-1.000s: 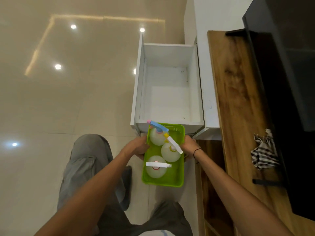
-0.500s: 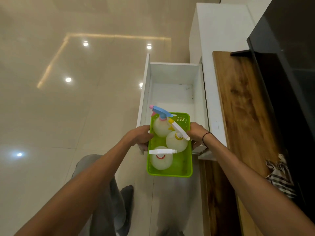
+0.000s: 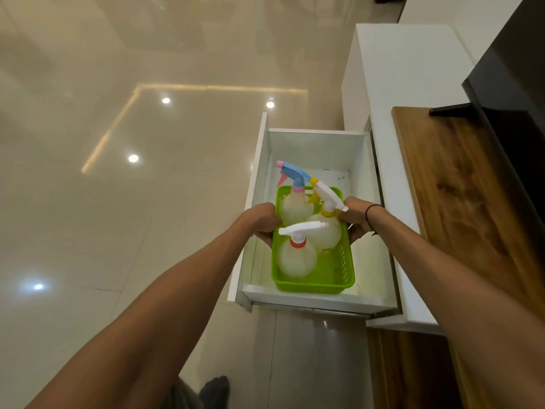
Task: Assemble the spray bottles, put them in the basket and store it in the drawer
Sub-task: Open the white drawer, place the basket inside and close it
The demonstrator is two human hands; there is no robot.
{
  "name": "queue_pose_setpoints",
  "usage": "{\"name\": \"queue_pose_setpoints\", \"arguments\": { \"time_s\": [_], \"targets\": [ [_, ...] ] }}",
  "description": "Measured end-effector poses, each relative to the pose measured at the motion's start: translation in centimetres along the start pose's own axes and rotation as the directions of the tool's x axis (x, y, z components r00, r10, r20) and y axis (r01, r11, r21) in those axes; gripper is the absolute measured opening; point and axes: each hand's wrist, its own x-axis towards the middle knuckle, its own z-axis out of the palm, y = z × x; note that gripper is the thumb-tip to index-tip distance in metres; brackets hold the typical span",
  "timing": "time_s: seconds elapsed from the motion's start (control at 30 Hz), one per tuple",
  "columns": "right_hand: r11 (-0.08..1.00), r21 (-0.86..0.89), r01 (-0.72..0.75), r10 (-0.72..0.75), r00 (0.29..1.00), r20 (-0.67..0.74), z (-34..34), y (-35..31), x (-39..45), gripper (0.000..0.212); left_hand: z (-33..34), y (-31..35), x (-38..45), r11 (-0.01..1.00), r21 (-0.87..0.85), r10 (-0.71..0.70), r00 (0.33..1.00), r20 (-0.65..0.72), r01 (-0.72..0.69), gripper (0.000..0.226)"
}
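A green plastic basket point(image 3: 324, 283) is inside the open white drawer point(image 3: 309, 298), near its front. Three translucent spray bottles stand upright in it: one with a blue and pink trigger head point(image 3: 293, 205) at the back left, one with a white and yellow head point(image 3: 326, 231) at the back right, one with a white head and red collar point(image 3: 296, 258) in front. My left hand point(image 3: 262, 221) grips the basket's left rim. My right hand point(image 3: 355, 218) grips its right rim. Whether the basket rests on the drawer floor is unclear.
The drawer juts out of a white cabinet point(image 3: 392, 93). A wooden countertop point(image 3: 460, 196) runs along the right, with a black screen point(image 3: 510, 93) standing on it. Glossy beige floor tiles point(image 3: 118, 202) lie to the left. My foot point(image 3: 215, 388) is at the bottom.
Both hands carried the basket with the bottles forward from in front of the drawer and down into it. The camera view shifted closer over the drawer.
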Motion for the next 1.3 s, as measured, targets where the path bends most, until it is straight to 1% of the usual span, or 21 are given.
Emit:
{"name": "queue_pose_setpoints", "arguments": {
  "time_s": [0.1, 0.23, 0.33, 0.47, 0.7, 0.9, 1.07, 1.2, 1.3],
  "targets": [
    [1.000, 0.020, 0.012, -0.011, 1.000, -0.022, -0.3, -0.3, 2.2, 0.029, -0.4, 0.1, 2.1, 1.000, 0.003, 0.016, 1.000, -0.018, -0.016, 0.018],
    [0.999, 0.040, 0.008, -0.007, 0.999, -0.034, -0.3, -0.3, 4.9, 0.029, -0.8, 0.2, 4.8, 0.998, 0.056, 0.010, 1.000, -0.023, -0.008, 0.020],
    [0.999, 0.055, 0.005, -0.002, 0.999, -0.050, 0.3, -0.1, 7.0, 0.030, -0.6, 0.0, 6.9, 0.997, 0.076, -0.018, 0.999, -0.044, 0.021, 0.020],
    [0.997, 0.065, -0.029, 0.034, 0.996, -0.077, 1.2, 0.7, 10.2, 0.031, 0.8, -0.5, 10.1, 0.997, 0.060, -0.047, 0.999, -0.005, 0.047, 0.024],
    [0.998, 0.022, -0.051, 0.053, 0.994, -0.094, 2.8, 2.3, 13.9, 0.021, 3.1, -2.0, 14.3, 0.994, 0.053, -0.100, 0.995, -0.008, 0.100, 0.020],
    [0.997, 0.009, -0.079, 0.080, 0.993, -0.083, 4.2, 3.5, 16.2, 0.022, 4.3, -3.4, 16.6, 0.993, 0.067, -0.102, 0.995, 0.004, 0.101, 0.021],
    [0.997, -0.029, -0.073, 0.070, 0.993, -0.097, 4.7, 4.2, 17.4, 0.012, 5.6, -4.5, 18.4, 0.993, 0.066, -0.099, 0.995, 0.002, 0.099, 0.020],
    [0.996, -0.063, -0.070, 0.063, 0.992, -0.112, 5.0, 4.5, 18.2, 0.016, 6.7, -5.3, 19.6, 0.993, 0.069, -0.098, 0.995, -0.028, 0.099, 0.022],
    [0.995, -0.078, -0.069, 0.059, 0.990, -0.128, 5.2, 4.3, 18.5, 0.016, 6.7, -5.6, 19.9, 0.992, 0.086, -0.089, 0.994, -0.071, 0.095, 0.018]
  ]
}}
